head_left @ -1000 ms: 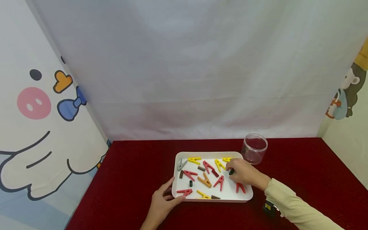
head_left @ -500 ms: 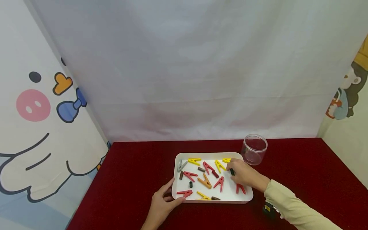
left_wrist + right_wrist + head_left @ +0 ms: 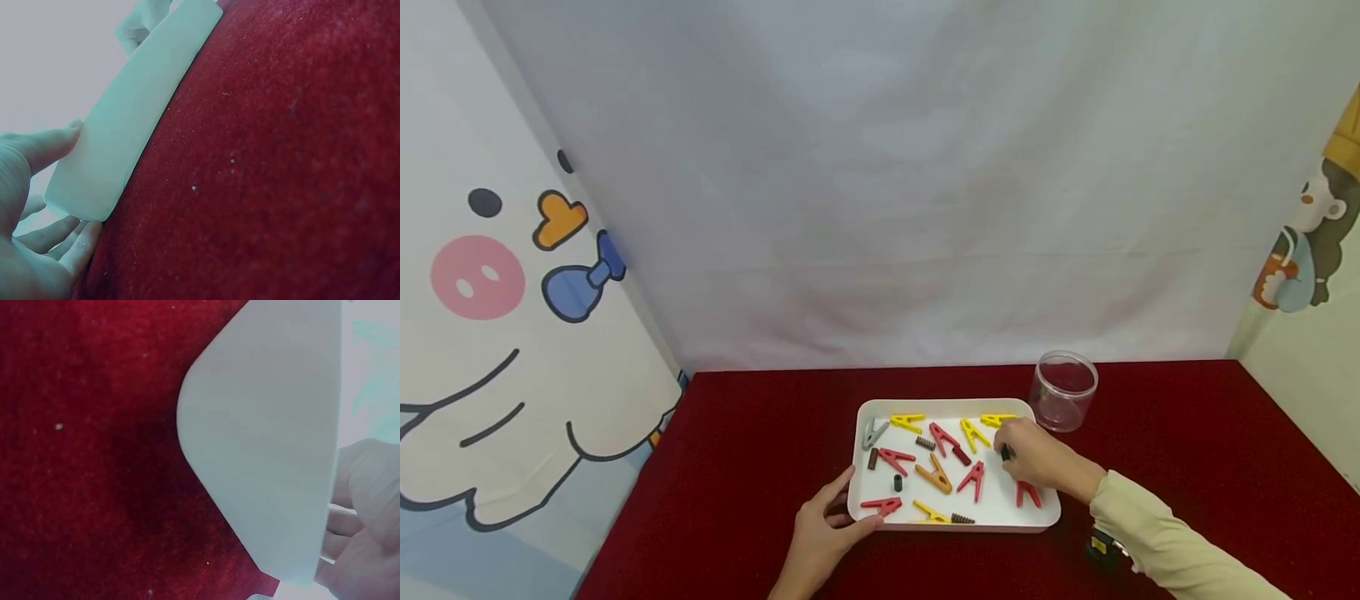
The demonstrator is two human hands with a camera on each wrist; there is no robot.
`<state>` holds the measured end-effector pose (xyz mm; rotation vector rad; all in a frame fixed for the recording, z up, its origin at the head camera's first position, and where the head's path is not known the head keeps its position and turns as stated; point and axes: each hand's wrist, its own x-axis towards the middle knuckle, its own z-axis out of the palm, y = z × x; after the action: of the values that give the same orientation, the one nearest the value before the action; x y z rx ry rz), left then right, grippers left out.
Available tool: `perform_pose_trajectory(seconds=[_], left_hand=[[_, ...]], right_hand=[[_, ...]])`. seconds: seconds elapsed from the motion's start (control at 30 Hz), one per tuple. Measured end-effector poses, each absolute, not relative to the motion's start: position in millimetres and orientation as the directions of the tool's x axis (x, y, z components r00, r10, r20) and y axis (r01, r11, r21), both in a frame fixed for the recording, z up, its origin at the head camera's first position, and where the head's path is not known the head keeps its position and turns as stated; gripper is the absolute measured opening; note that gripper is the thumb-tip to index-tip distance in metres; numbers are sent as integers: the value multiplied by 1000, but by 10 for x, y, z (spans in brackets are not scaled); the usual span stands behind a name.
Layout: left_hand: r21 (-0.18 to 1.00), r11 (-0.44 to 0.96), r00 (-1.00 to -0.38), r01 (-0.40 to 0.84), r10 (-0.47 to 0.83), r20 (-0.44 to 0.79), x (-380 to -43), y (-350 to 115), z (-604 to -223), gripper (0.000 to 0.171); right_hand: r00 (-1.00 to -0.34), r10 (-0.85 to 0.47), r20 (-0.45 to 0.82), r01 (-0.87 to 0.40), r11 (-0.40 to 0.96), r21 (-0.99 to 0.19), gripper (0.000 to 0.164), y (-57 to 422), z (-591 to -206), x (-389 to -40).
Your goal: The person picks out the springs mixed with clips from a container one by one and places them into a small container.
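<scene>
A shallow white tray (image 3: 955,527) lies on a dark red cloth. My left hand (image 3: 823,531) holds its near left corner; the left wrist view shows the thumb (image 3: 53,145) on one wall and fingers (image 3: 81,247) round the corner. Inside the tray's right part, my right hand (image 3: 1033,454) pinches a small black cylinder (image 3: 1006,452), partly covered by the fingers. In the right wrist view, the tray wall (image 3: 262,425) hides what the fingertips hold. Near that hand lie yellow clips (image 3: 973,434) and red clips (image 3: 972,481). An orange clip (image 3: 934,473) sits mid-tray.
Also in the tray are a grey clip (image 3: 872,434), brown springs (image 3: 925,442), and another black cylinder (image 3: 898,482). A clear round jar (image 3: 1063,392) stands behind the tray's far right corner. A dark tape measure (image 3: 1102,546) lies beside the right sleeve (image 3: 1165,533).
The right hand shifts very slightly over the same spot, still pinching the black cylinder. More of the yellow clip behind it shows. My left hand stays on the corner.
</scene>
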<state>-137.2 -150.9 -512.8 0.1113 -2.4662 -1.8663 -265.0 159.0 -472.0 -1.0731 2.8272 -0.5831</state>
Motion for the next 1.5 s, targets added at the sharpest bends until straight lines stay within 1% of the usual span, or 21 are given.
perform_pose_trajectory(seconds=[0.13,0.27,0.47,0.7,0.9,1.27,1.5], left_hand=[[962,272,-996,-36,-90,-12,-1366,-1501,-5112,79],[961,275,-996,-34,-84,-12,-1359,-1499,-5092,78],[960,277,-996,-34,-85,-11,-1355,-1497,-5083,79],[969,247,-997,-19,-79,1,-1352,-1503,-5019,78],[971,240,-996,-15,-86,6,-1371,-1510,-5064,79],[966,256,-996,-17,-91,6,-1359,-1504,-5059,78],[964,263,-996,-19,-89,4,-1364,-1506,-5091,78]], right_hand=[[-741,-663,106,-640,649,-411,9,1618,-4713,-2641],[-743,-657,129,-634,630,-448,10,1646,-4708,-2636],[-739,-652,167,-643,610,-463,11,1670,-4699,-2625],[-749,-631,201,-634,597,-491,13,1682,-4660,-2600],[-750,-616,242,-641,584,-498,15,1700,-4656,-2599],[-780,-580,234,-599,587,-544,15,1734,-4583,-2543],[-795,-554,248,-586,595,-551,17,1774,-4598,-2532]])
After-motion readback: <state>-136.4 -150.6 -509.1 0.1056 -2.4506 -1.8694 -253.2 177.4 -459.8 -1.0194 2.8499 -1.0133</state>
